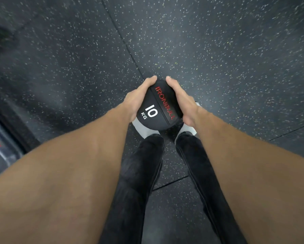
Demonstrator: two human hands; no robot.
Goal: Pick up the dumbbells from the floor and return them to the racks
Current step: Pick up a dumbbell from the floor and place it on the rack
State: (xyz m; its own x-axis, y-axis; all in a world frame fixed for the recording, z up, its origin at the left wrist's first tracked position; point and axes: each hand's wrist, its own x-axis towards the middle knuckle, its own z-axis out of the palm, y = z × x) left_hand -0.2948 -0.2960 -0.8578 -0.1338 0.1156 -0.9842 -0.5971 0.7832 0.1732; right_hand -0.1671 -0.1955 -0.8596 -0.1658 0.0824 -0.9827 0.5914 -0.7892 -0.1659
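A black dumbbell (158,108) stands on end below me, its round top face marked "10 KG" in white and "IRONBULL" in red. My left hand (138,98) clasps its left side and my right hand (182,101) clasps its right side, fingers curled over the far rim. The handle and lower head are hidden beneath the top face. I cannot tell whether the dumbbell rests on the floor or hangs above my feet.
Dark speckled rubber floor tiles (218,50) spread all around, with seams running diagonally. My legs in black trousers (140,173) and grey shoes (142,128) stand just below the dumbbell. A grey and black piece of equipment with red lettering (1,138) lies at the left edge.
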